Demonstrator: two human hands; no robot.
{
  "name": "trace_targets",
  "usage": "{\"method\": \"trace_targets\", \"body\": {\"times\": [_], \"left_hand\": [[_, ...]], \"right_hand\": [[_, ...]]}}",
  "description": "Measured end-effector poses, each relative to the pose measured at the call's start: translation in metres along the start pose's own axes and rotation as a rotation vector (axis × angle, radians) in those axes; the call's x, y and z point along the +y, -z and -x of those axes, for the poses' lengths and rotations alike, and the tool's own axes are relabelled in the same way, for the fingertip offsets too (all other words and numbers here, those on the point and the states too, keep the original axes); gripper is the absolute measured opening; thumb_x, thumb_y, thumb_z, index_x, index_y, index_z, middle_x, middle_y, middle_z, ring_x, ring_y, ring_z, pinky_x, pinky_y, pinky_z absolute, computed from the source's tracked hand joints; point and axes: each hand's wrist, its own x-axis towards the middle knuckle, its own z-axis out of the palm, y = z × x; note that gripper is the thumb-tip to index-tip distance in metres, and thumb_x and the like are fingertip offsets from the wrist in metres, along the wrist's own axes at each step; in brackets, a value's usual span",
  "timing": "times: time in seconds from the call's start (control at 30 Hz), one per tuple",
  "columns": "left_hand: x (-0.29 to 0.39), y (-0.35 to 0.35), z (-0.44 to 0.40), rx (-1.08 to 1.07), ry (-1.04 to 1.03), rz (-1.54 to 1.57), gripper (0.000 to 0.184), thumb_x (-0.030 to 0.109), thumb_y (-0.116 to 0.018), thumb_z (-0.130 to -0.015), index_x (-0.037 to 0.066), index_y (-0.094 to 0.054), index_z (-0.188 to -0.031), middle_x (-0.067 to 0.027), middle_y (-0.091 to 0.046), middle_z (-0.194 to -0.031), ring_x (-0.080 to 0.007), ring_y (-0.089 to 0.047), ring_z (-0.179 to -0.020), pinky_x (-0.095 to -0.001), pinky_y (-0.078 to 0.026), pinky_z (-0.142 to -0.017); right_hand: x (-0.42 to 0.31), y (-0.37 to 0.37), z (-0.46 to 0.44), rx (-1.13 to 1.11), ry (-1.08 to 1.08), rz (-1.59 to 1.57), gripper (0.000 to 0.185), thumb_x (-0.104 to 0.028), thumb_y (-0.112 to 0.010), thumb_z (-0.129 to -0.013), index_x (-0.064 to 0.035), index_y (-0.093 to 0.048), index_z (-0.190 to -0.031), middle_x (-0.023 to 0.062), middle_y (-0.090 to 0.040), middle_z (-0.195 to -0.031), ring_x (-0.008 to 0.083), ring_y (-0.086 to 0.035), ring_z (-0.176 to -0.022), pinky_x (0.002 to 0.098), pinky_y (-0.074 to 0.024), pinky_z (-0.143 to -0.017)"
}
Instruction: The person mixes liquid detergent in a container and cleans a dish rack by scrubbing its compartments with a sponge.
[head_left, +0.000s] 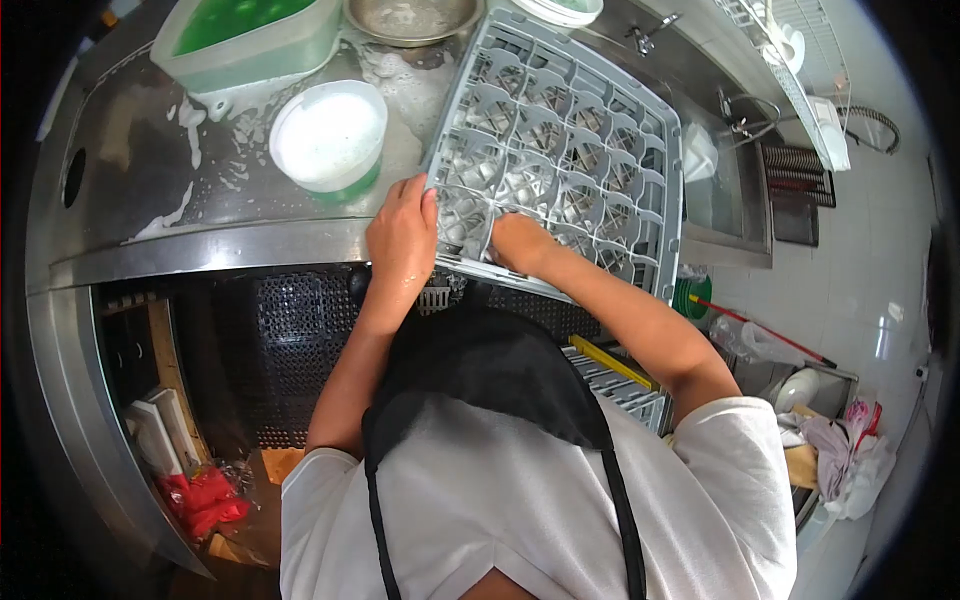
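Observation:
A grey plastic glass rack [655,130] with a grid of compartments rests tilted on the steel counter's front edge. My left hand [400,235] is wet and closed on the rack's left edge near its front corner, thumb against the rim. My right hand [520,242] reaches down into a front compartment. Its fingers are hidden behind the dividers, so what they hold, if anything, cannot be seen. Shiny, clear shapes show inside some compartments, too unclear to name. Left of the rack stands a white tub of foam [328,135], with green liquid showing low through its wall.
On the wet, foam-streaked steel counter [240,243] stand a large tub of green liquid [250,65] and a metal bowl [415,20]. A sink with a tap [738,125] lies to the right, below a wire shelf [800,75]. A red stick [765,330] leans below.

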Motion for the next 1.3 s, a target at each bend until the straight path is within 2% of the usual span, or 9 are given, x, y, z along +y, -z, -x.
{"method": "trace_targets", "body": {"times": [0.23,0.53,0.67,0.8,0.93,1.07,1.1,1.2,1.3], "left_hand": [[0.001,0.007,-0.004,-0.092,-0.054,-0.067,0.026,0.019,-0.056,-0.099,0.003,-0.063,-0.119,-0.0170,-0.068,-0.104,-0.0390,-0.068,-0.087,-0.0477,-0.055,-0.072],[0.003,-0.004,-0.003,-0.063,-0.029,-0.072,0.025,0.017,-0.054,-0.100,0.002,-0.061,-0.120,-0.0192,-0.068,-0.104,-0.0406,-0.068,-0.086,-0.0486,-0.055,-0.072],[0.002,-0.003,-0.004,-0.071,-0.023,-0.068,0.025,0.017,-0.054,-0.100,0.002,-0.061,-0.120,-0.0188,-0.068,-0.104,-0.0408,-0.068,-0.086,-0.0487,-0.054,-0.071],[0.001,-0.001,-0.004,-0.074,-0.028,-0.037,0.026,0.018,-0.054,-0.100,0.002,-0.061,-0.120,-0.0184,-0.068,-0.104,-0.0406,-0.068,-0.087,-0.0490,-0.054,-0.072],[0.002,0.001,-0.003,-0.084,-0.037,-0.045,0.026,0.018,-0.054,-0.100,0.002,-0.061,-0.120,-0.0186,-0.068,-0.105,-0.0405,-0.068,-0.087,-0.0488,-0.054,-0.072],[0.003,-0.001,0.000,-0.067,-0.013,-0.045,0.027,0.018,-0.055,-0.100,0.001,-0.061,-0.120,-0.0189,-0.068,-0.106,-0.0404,-0.068,-0.088,-0.0485,-0.055,-0.073],[0.004,-0.002,-0.001,-0.073,-0.005,-0.048,0.027,0.018,-0.055,-0.100,0.001,-0.061,-0.120,-0.0190,-0.068,-0.107,-0.0404,-0.068,-0.088,-0.0484,-0.055,-0.074],[0.003,-0.002,-0.003,-0.057,-0.004,-0.054,0.027,0.017,-0.055,-0.100,0.001,-0.061,-0.121,-0.0194,-0.068,-0.107,-0.0404,-0.067,-0.091,-0.0484,-0.055,-0.075],[0.001,0.000,-0.005,-0.030,-0.037,-0.046,0.026,0.018,-0.059,-0.098,0.002,-0.063,-0.119,-0.0174,-0.068,-0.107,-0.0388,-0.067,-0.093,-0.0467,-0.055,-0.079]], "right_hand": [[-0.012,0.002,-0.010,-0.114,-0.121,0.192,0.017,-0.013,-0.066,-0.080,-0.0004,-0.076,-0.086,0.0214,-0.073,-0.095,0.0365,-0.072,-0.092,0.0455,-0.0583,-0.081],[-0.001,-0.007,-0.001,0.157,-0.226,-0.466,0.022,-0.010,-0.069,-0.074,0.0071,-0.071,-0.088,0.0307,-0.069,-0.091,0.0468,-0.068,-0.089,0.0494,-0.0556,-0.084],[0.021,-0.014,-0.011,-0.037,0.090,-0.254,0.026,-0.013,-0.073,-0.074,0.0051,-0.072,-0.092,0.0278,-0.070,-0.097,0.0424,-0.069,-0.093,0.0472,-0.0560,-0.083],[-0.001,0.019,-0.007,-0.272,0.078,0.110,0.024,-0.013,-0.070,-0.079,-0.0010,-0.074,-0.100,0.0214,-0.073,-0.101,0.0362,-0.071,-0.097,0.0445,-0.0574,-0.081],[-0.014,0.011,-0.013,-0.253,-0.157,0.138,0.023,-0.016,-0.065,-0.087,-0.0053,-0.077,-0.103,0.0179,-0.074,-0.108,0.0291,-0.073,-0.101,0.0431,-0.0585,-0.079],[-0.001,0.001,-0.003,-0.038,-0.184,-0.181,0.026,-0.017,-0.067,-0.082,0.0021,-0.074,-0.099,0.0252,-0.072,-0.100,0.0414,-0.069,-0.097,0.0446,-0.0556,-0.087],[0.003,-0.006,-0.007,0.000,-0.190,-0.540,0.030,-0.018,-0.067,-0.081,0.0043,-0.071,-0.101,0.0303,-0.069,-0.100,0.0460,-0.066,-0.097,0.0465,-0.0534,-0.088],[0.012,-0.028,-0.012,0.032,-0.192,-0.616,0.032,-0.020,-0.067,-0.081,0.0053,-0.070,-0.100,0.0321,-0.069,-0.099,0.0468,-0.066,-0.097,0.0486,-0.0519,-0.087],[-0.002,0.016,0.010,-0.070,-0.078,-0.286,0.030,-0.017,-0.067,-0.083,0.0013,-0.070,-0.107,0.0304,-0.069,-0.095,0.0428,-0.068,-0.093,0.0485,-0.0539,-0.083]]}}
